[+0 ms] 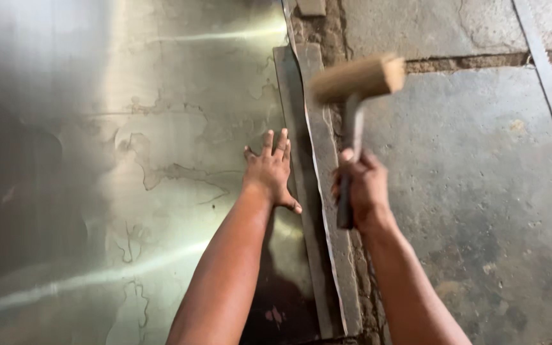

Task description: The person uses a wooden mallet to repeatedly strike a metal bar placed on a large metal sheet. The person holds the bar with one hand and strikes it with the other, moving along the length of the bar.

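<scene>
A large shiny metal sheet point(129, 160) lies flat and fills the left of the view. My left hand point(270, 171) rests palm down on it, fingers spread, close to its right edge. That edge is bent up along a long metal bar point(314, 191) that runs from near to far. My right hand point(362, 188) grips the dark handle of a wooden mallet point(356, 80). The mallet's pale wooden head is raised above the bar and looks blurred.
Rough grey concrete floor point(480, 191) with cracks lies to the right of the bar. A thin metal strip point(547, 83) runs diagonally across the floor at the far right. A small flat piece point(311, 6) sits at the top edge.
</scene>
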Tool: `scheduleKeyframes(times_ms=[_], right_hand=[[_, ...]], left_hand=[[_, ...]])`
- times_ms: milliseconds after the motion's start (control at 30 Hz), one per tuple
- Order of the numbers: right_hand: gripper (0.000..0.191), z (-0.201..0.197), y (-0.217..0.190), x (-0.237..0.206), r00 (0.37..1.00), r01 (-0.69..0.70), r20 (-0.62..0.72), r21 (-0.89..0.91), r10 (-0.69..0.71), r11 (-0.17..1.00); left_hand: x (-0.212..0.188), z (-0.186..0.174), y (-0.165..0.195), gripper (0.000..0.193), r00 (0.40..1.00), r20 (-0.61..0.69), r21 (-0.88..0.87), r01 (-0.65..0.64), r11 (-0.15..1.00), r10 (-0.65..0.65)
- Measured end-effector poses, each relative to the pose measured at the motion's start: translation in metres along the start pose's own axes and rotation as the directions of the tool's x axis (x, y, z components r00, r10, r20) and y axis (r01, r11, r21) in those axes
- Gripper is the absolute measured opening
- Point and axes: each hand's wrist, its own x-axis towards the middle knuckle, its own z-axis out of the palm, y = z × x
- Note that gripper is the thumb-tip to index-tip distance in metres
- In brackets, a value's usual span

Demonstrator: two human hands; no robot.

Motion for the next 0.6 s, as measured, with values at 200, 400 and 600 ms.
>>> scheduleKeyframes(times_ms=[200,400,600], right_hand=[[0.011,0.016,-0.003,0.032,0.998,0.057,0.026,-0.010,-0.057,0.998],[0.018,0.026,-0.001,0.065,0.964,0.265,-0.028,0.019,-0.265,0.964],[0.036,0.031,0.007,0.086,0.961,0.274,0.103,-0.449,-0.256,0.850]], left_hand=[[-0.002,0.006,-0.001,0.162,0.992,-0.126,0.001,-0.018,1.000,0.018],[-0.004,0.006,-0.002,0.159,0.976,-0.212,0.049,-0.028,0.998,0.038],[-0.006,-0.002,-0.001,0.161,0.990,-0.139,0.032,-0.016,0.999,0.021]])
